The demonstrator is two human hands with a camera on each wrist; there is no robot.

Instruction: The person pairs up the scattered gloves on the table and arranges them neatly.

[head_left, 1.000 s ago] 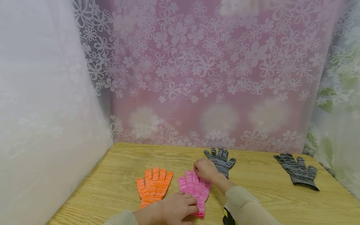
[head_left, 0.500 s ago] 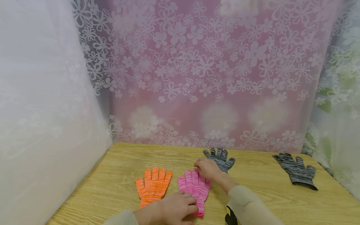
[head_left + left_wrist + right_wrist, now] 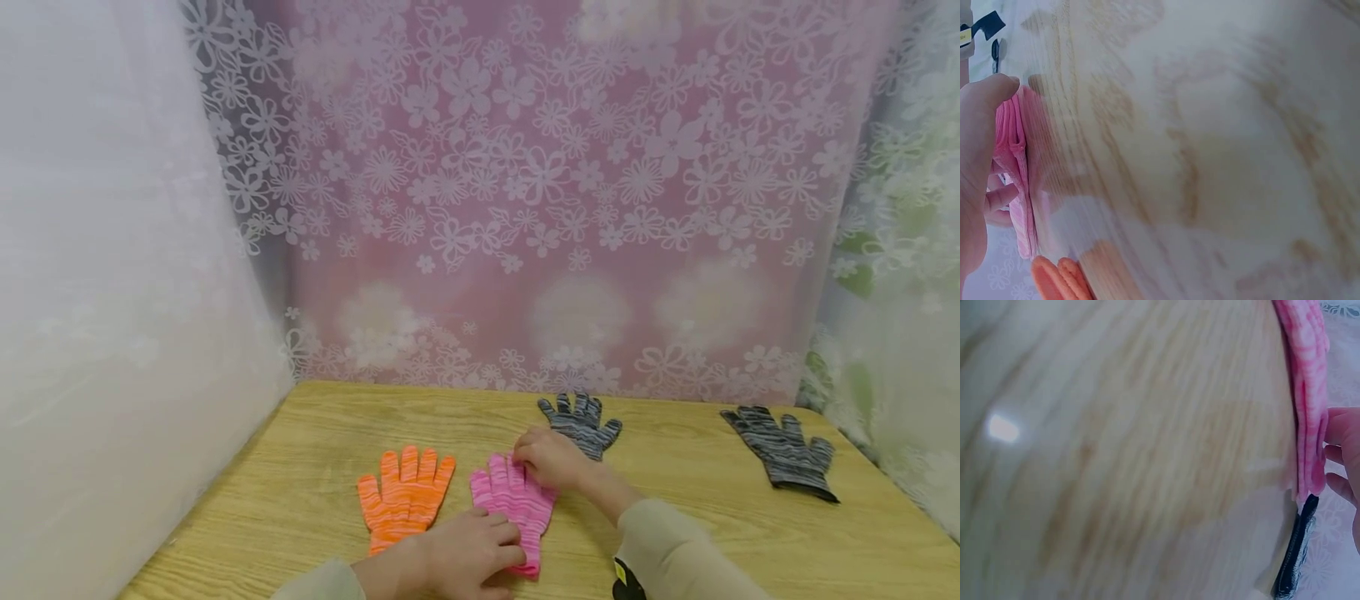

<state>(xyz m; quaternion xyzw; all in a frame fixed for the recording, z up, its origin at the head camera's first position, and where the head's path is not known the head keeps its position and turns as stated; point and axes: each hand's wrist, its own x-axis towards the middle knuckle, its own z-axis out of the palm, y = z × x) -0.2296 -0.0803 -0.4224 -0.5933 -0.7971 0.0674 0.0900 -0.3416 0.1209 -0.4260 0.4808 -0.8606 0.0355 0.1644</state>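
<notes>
Pink glove (image 3: pixel 514 500): hardly changed (so work apparently stays here)
Left hand (image 3: pixel 471 552): fingers relaxed, resting by cuff (image 3: pixel 528 572)
Right hand (image 3: pixel 553 460): fingers bent, far end; grip, cannot tell

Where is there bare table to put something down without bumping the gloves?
The table is bare between its left edge and the orange glove, and behind that glove up to the flowered curtain. Another patch lies between the middle grey glove and the rightmost grey glove. The centre is crowded: left hand and right hand touch the pink glove.
</notes>
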